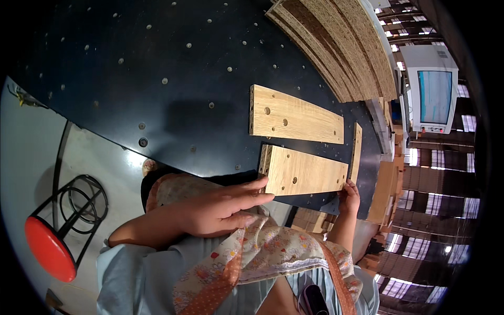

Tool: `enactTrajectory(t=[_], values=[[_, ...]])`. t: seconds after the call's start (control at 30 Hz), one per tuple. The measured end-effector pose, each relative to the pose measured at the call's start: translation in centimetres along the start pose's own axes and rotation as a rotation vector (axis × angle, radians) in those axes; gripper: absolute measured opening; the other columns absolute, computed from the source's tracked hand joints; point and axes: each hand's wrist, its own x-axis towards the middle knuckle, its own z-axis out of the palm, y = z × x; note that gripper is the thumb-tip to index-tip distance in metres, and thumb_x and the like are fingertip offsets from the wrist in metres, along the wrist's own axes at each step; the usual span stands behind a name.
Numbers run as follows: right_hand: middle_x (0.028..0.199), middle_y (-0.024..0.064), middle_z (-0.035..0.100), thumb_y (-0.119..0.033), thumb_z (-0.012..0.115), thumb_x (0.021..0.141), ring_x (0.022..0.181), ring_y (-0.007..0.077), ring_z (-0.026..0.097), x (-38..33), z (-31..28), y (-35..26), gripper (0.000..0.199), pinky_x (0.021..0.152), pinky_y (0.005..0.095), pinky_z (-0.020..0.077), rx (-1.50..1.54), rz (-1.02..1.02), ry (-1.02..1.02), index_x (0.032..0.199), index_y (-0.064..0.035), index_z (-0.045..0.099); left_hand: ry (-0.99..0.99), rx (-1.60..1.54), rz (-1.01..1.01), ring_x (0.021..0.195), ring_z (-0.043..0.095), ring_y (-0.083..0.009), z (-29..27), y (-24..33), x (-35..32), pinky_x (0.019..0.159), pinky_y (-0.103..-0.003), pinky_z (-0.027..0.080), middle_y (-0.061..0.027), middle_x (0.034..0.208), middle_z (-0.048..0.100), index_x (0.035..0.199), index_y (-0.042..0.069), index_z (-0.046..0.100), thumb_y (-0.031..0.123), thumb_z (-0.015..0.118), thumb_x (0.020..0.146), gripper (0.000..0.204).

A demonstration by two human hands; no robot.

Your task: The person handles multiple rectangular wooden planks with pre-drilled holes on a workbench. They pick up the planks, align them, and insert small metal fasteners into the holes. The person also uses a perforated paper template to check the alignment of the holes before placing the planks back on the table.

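A pale wood-grain board (307,172) with drilled holes lies near me at the black table's front edge. My left hand (226,206) is at its left end, fingers stretched out, the tips touching the end edge. My right hand (348,198) pinches the board's right end at the near corner, thumb and fingers closed on it. Just beyond lies a second drilled board (296,115) of the same look, apart from both hands. A narrow wooden strip (356,152) rests to the right, close to my right fingertips.
The black table (199,73) is dotted with small round studs. Curved-looking stacked chipboard panels (336,47) stand at the far right, with a white machine and its screen (434,97) beyond. A red-topped stool (51,248) is on the floor at left.
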Motion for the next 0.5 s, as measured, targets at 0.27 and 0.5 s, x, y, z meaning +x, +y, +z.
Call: enactTrajectory(t=[0.27,0.5], values=[[0.087,0.0027,0.061,-0.006,0.059,0.084,0.075,0.0152,0.059,-1.0,0.8,2.0,0.031,0.062,0.0267,0.0486,0.152,-0.056,0.174,0.114,-0.0034,0.054,0.319,0.723,-0.034,0.128,0.039,-0.0329,-0.5,4.0,4.9,0.103,-0.041,0.035,-0.0193,0.139,0.037,0.129,0.005,0.047,0.015,0.071,0.074,0.061],[0.090,0.0051,0.061,-0.006,0.059,0.085,0.078,0.0121,0.056,-3.8,4.2,3.6,0.029,0.069,0.0234,0.0455,0.093,-0.273,0.294,0.113,-0.0030,0.053,-0.305,1.295,-0.230,0.130,0.032,-0.0391,5.6,-0.6,17.2,0.105,-0.046,0.029,-0.0261,0.138,0.035,0.139,0.007,0.035,0.039,0.078,0.064,0.092]])
